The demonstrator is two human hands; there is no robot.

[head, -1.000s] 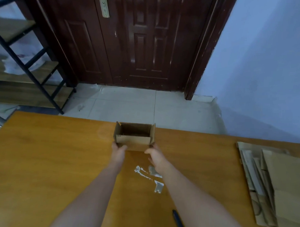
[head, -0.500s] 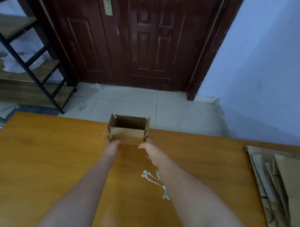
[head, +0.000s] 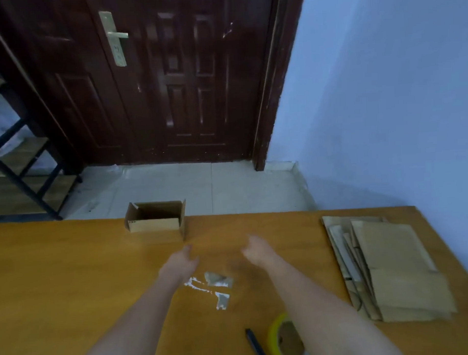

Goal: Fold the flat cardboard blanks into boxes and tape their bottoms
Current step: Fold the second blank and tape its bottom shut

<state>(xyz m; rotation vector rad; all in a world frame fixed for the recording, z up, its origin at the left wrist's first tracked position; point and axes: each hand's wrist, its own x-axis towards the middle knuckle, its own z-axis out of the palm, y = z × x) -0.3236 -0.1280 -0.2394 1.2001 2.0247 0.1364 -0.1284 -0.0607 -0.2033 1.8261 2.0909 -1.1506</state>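
Observation:
A small folded cardboard box stands upright with its top open at the far edge of the wooden table. My left hand and my right hand hover empty over the table, a little nearer than the box, fingers apart and blurred. A stack of flat cardboard blanks lies at the right side of the table. A roll of yellow tape lies at the near edge, partly hidden by my right forearm.
A dark pen-like tool lies beside the tape roll. White residue patches mark the tabletop between my arms. Beyond the table are a tiled floor, a dark wooden door, a metal shelf at left and a blue wall.
Both hands have let go of the box after pushing it to the far table edge, and have drawn back toward me. The view has tilted, revealing the tape roll.

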